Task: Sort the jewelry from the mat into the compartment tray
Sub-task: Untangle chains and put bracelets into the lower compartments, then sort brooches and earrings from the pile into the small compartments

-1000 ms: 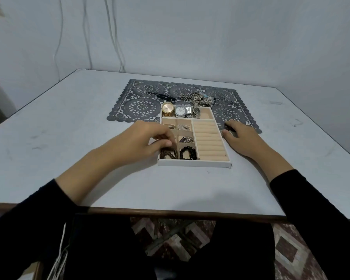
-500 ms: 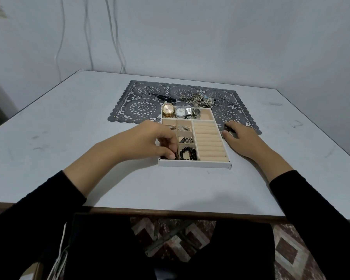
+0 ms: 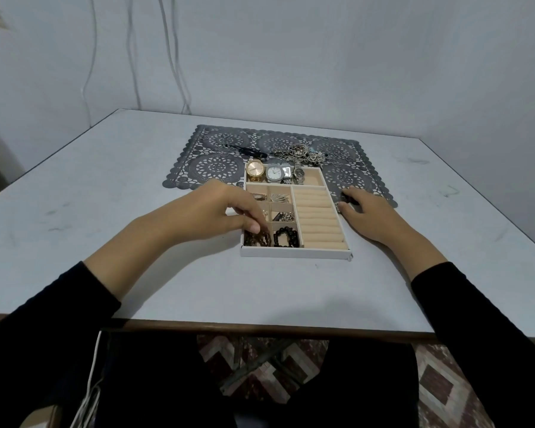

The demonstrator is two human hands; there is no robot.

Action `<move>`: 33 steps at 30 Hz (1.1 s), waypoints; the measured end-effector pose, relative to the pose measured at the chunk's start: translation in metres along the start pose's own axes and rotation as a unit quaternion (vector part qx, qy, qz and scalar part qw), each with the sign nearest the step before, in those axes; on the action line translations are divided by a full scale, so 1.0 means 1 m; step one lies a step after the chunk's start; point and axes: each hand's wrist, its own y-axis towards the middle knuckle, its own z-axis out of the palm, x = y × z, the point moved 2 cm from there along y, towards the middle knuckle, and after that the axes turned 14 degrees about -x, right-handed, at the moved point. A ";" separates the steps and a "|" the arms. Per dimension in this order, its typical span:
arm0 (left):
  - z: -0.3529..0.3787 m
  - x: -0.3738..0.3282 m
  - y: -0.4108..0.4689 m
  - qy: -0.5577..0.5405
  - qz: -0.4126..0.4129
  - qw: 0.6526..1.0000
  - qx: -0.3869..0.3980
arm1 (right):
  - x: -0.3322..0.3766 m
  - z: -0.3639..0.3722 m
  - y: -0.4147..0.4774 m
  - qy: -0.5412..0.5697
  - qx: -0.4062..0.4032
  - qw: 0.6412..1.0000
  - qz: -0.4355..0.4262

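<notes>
A white compartment tray [image 3: 295, 252] with beige lining lies partly on a grey lace mat [image 3: 210, 168]. My left hand [image 3: 210, 211] reaches into its near-left compartment, thumb and fingertips pinched on a dark brown bead bracelet [image 3: 258, 239] lying there. A black bead bracelet [image 3: 286, 237] fills the compartment beside it. Three watches, one gold [image 3: 255, 169], sit in the far row. The ring rolls [image 3: 318, 217] on the right are bare. My right hand [image 3: 371, 214] rests flat against the tray's right side, fingers on the mat edge. A tangled pile of silver jewelry [image 3: 300, 154] lies on the mat behind the tray.
A black clip-like piece [image 3: 247, 150] and several loose small rings [image 3: 337, 160] lie on the far part of the mat. The white table's front edge [image 3: 260, 327] is near my body. A wall with hanging cables [image 3: 173, 57] stands behind the table.
My left hand's fingers have drawn back a little, uncovering the brown bracelet in the near-left compartment. The right hand has stayed where it was.
</notes>
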 end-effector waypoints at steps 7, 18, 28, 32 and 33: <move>-0.010 0.018 0.006 -0.020 -0.039 0.996 -0.076 | 0.000 -0.009 0.006 0.025 -0.033 0.998 0.040; -0.006 0.070 0.058 0.003 -0.121 0.972 -0.202 | -0.004 -0.008 0.053 0.143 -0.152 0.976 0.055; 0.019 0.129 0.122 0.064 -0.090 0.982 -0.151 | -0.008 0.025 0.116 0.096 -0.107 0.989 0.032; 0.023 0.147 0.144 0.048 -0.097 0.988 -0.106 | -0.009 0.036 0.140 0.075 -0.089 0.993 0.022; 0.023 0.151 0.149 0.045 -0.102 0.989 -0.097 | -0.009 0.039 0.146 0.079 -0.083 0.993 0.020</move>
